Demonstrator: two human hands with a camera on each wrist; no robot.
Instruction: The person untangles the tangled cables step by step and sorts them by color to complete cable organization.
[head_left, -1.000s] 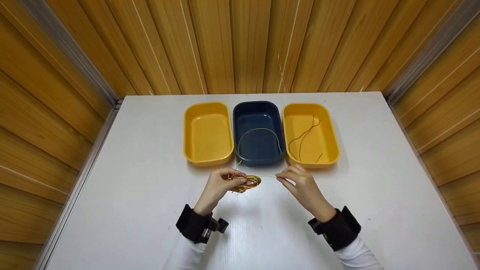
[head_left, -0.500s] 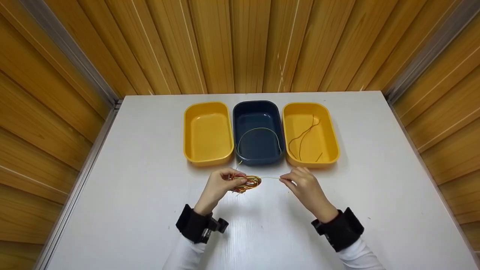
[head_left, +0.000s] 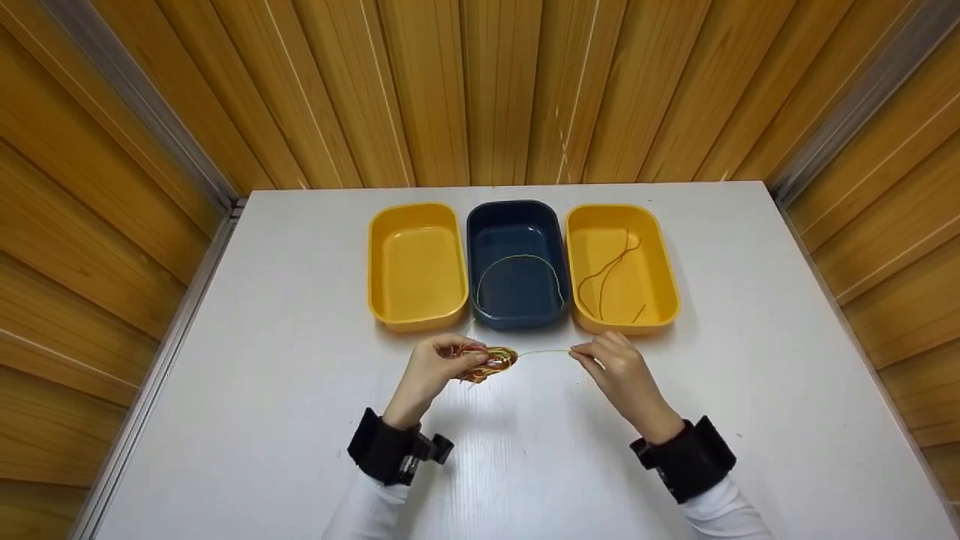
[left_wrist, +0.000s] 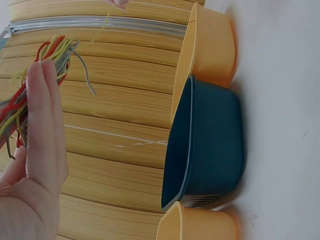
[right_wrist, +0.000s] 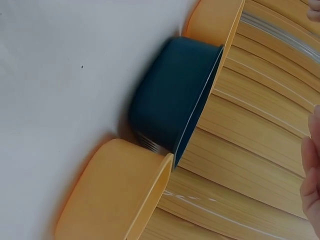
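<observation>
My left hand (head_left: 431, 371) holds a looped bundle of thin cords (head_left: 501, 360) between thumb and fingers, in front of the trays. In the left wrist view the bundle (left_wrist: 62, 52) shows red, yellow and grey strands, with one grey end sticking out. To the right, my right hand (head_left: 621, 375) pinches a single thin yellow cord (head_left: 544, 350) between thumb and fingertips. That cord runs nearly level from the bundle to the pinch. In the right wrist view only part of the right hand (right_wrist: 312, 170) shows at the edge, and its pinch is hidden.
Three trays stand side by side behind the hands: a yellow tray (head_left: 379, 262) on the left, a dark blue tray (head_left: 517, 321) with a curved yellowish cord, and another yellow tray (head_left: 664, 262) with several brownish strands. Wood-look panels (head_left: 495, 90) border the white table (head_left: 262, 337).
My right hand has moved to the right, and the length of yellow cord between the hands has grown. My left hand has shifted slightly left with the bundle. The trays stay put.
</observation>
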